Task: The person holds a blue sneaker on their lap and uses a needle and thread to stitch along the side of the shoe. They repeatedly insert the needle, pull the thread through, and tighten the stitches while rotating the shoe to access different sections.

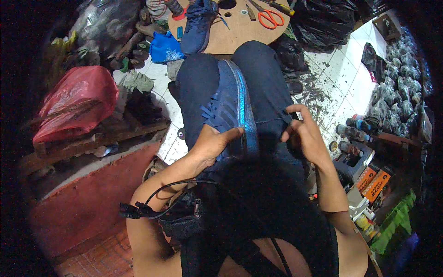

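A navy blue shoe with dark stripes and a shiny blue sole edge lies on its side across my lap. My left hand is closed on it near the laces, with the thumb pressed against the sole edge. From that edge, close to my thumb, a thin thread stretches to the right. My right hand, held over my right thigh, has its fingers curled round the thread's far end. Something small and dark sits between these fingers; I cannot make out what it is.
Ahead, a round wooden table holds another navy shoe, orange-handled scissors and a spool. To the left, a red plastic bag lies on a wooden bench. Bottles and orange boxes stand at the right.
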The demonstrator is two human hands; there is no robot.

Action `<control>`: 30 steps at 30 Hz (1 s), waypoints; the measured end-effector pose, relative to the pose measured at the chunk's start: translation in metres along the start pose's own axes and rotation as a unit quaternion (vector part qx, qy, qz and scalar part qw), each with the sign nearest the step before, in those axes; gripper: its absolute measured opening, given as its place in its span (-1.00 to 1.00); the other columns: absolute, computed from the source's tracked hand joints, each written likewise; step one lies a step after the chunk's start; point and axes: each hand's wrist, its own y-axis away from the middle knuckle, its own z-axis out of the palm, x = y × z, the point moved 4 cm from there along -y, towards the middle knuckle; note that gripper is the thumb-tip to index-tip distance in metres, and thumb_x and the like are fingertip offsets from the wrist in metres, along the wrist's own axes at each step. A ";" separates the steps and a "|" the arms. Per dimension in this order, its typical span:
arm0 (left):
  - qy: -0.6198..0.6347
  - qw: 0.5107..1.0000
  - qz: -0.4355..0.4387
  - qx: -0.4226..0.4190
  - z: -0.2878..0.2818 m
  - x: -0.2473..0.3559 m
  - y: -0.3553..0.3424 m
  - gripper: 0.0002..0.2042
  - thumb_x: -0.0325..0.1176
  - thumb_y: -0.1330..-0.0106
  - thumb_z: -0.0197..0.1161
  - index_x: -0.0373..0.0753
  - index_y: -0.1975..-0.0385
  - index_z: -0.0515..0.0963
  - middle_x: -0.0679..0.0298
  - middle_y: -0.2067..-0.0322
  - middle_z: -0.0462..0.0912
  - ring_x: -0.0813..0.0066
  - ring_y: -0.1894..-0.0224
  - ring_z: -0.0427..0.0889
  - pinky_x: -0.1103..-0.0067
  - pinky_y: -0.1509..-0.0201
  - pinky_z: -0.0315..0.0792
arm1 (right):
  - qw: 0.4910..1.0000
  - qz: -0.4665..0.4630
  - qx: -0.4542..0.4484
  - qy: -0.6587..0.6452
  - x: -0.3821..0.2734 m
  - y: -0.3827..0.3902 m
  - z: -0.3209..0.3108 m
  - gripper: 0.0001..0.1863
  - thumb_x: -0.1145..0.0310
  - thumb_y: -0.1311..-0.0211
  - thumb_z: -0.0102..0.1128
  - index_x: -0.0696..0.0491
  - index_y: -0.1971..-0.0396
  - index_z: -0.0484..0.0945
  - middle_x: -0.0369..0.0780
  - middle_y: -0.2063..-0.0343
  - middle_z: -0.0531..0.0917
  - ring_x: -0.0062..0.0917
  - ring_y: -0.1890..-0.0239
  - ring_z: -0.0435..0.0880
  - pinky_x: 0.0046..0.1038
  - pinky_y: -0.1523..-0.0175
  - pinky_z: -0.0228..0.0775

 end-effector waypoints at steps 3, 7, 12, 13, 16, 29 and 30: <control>0.012 1.000 -0.007 -0.023 0.006 -0.005 -0.003 -0.58 -0.38 -0.32 0.51 -0.37 -0.13 0.59 0.13 0.05 0.78 0.33 0.07 0.78 0.40 -0.07 0.66 | 0.995 -0.059 0.017 0.073 -0.014 0.008 -0.008 -0.71 0.41 -0.51 0.06 0.09 -0.15 0.48 -0.15 0.45 0.69 -0.38 0.26 0.74 -0.36 0.04 0.51; 0.005 1.000 0.010 -0.023 -0.001 -0.004 0.002 -0.62 -0.36 -0.35 0.50 -0.37 -0.08 0.62 0.16 0.06 0.78 0.38 0.08 0.77 0.43 -0.01 0.65 | 0.967 -0.189 -0.099 0.136 -0.025 0.004 0.022 -0.71 0.44 -0.47 0.12 0.09 -0.13 0.59 -0.09 0.30 0.75 -0.30 0.19 0.78 -0.33 -0.03 0.55; 0.039 0.998 -0.027 -0.047 -0.003 -0.008 0.002 -0.39 -0.39 -0.34 0.52 -0.36 -0.35 0.44 0.16 -0.21 0.65 0.33 -0.20 0.63 0.40 -0.35 0.49 | 0.955 -0.163 -0.171 0.178 -0.026 -0.007 0.025 -0.65 0.43 -0.42 0.22 0.07 -0.15 0.70 -0.06 0.09 0.82 -0.40 0.07 0.81 -0.37 -0.08 0.58; 0.043 0.998 -0.024 -0.050 -0.002 -0.008 0.002 -0.40 -0.39 -0.34 0.51 -0.35 -0.35 0.45 0.17 -0.21 0.65 0.33 -0.19 0.63 0.40 -0.34 0.49 | 0.952 -0.163 -0.181 0.185 -0.026 -0.008 0.024 -0.64 0.43 -0.42 0.22 0.09 -0.16 0.70 -0.07 0.08 0.82 -0.48 0.07 0.80 -0.42 -0.10 0.57; 0.046 0.997 -0.026 -0.058 -0.002 -0.008 0.002 -0.42 -0.39 -0.36 0.50 -0.35 -0.34 0.46 0.18 -0.21 0.65 0.34 -0.19 0.64 0.41 -0.34 0.50 | 0.959 -0.140 -0.173 0.174 -0.024 -0.009 0.025 -0.65 0.43 -0.41 0.23 0.08 -0.15 0.72 -0.07 0.10 0.83 -0.55 0.09 0.78 -0.45 -0.09 0.57; 0.064 0.995 -0.010 -0.075 -0.001 -0.012 -0.003 -0.38 -0.36 -0.36 0.50 -0.37 -0.36 0.41 0.16 -0.25 0.62 0.31 -0.25 0.60 0.37 -0.37 0.48 | 0.892 -0.164 -0.242 0.344 -0.070 -0.031 0.023 -0.65 0.36 -0.29 0.20 -0.06 -0.03 0.78 0.02 0.22 0.79 -0.07 0.18 0.80 -0.13 -0.06 0.62; 0.065 0.995 0.002 -0.076 -0.001 -0.011 -0.003 -0.39 -0.35 -0.35 0.50 -0.36 -0.35 0.42 0.16 -0.23 0.63 0.31 -0.23 0.62 0.36 -0.35 0.49 | 0.880 -0.157 -0.262 0.364 -0.073 -0.036 0.023 -0.65 0.36 -0.28 0.19 -0.06 -0.03 0.79 0.02 0.21 0.79 -0.06 0.15 0.79 -0.10 -0.08 0.61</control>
